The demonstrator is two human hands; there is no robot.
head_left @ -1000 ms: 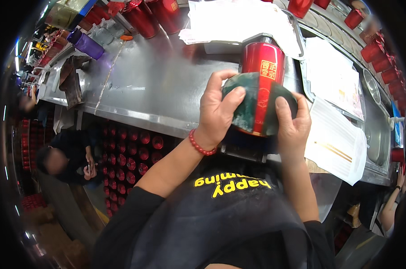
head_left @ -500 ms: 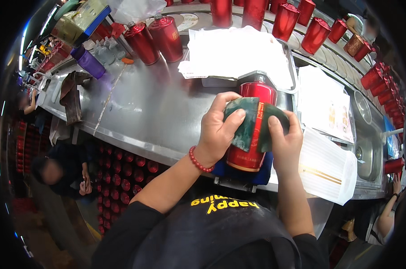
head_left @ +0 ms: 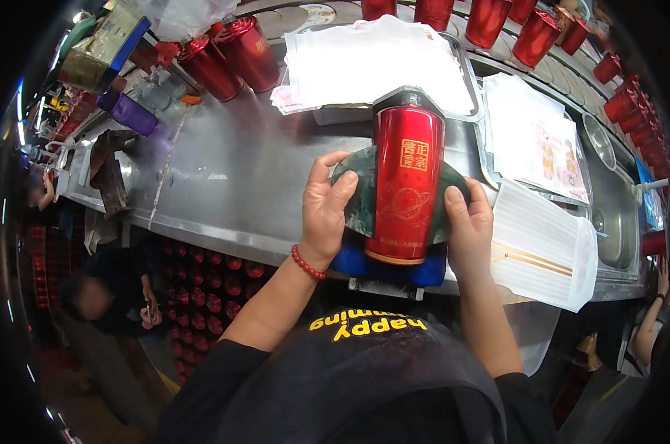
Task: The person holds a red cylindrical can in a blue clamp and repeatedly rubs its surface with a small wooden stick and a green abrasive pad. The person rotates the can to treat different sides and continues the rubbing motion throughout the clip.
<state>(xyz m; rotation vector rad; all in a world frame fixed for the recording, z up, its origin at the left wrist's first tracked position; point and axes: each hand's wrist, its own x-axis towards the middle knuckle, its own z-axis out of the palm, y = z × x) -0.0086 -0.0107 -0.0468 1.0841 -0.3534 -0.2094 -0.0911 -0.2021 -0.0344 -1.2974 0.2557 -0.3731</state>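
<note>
A glossy red bottle [head_left: 401,189] with gold markings lies tilted on a blue support [head_left: 432,275] at the bench's front edge, its dark faceted cap [head_left: 409,96] pointing away from me. My left hand [head_left: 325,211] pinches a marbled dark green pad [head_left: 359,194] with a rounded outer edge, thumb on top. In my right hand [head_left: 469,229] is a matching green pad [head_left: 447,194], gripped the same way. The pads flank the bottle's sides; their inner edges are hidden by it.
White printed sheets [head_left: 372,66] lie in a tray beyond the bottle, with more sheets [head_left: 531,140] at right. A white foam sleeve [head_left: 538,251] lies near the sink [head_left: 620,237]. Red bottles [head_left: 246,52] and a purple container [head_left: 132,112] stand at left. Co-workers are on both sides.
Both hands have moved apart, drawing the green pads from over the bottle's front out to its sides. The bottle's gold-marked face now shows. My view has shifted slightly.
</note>
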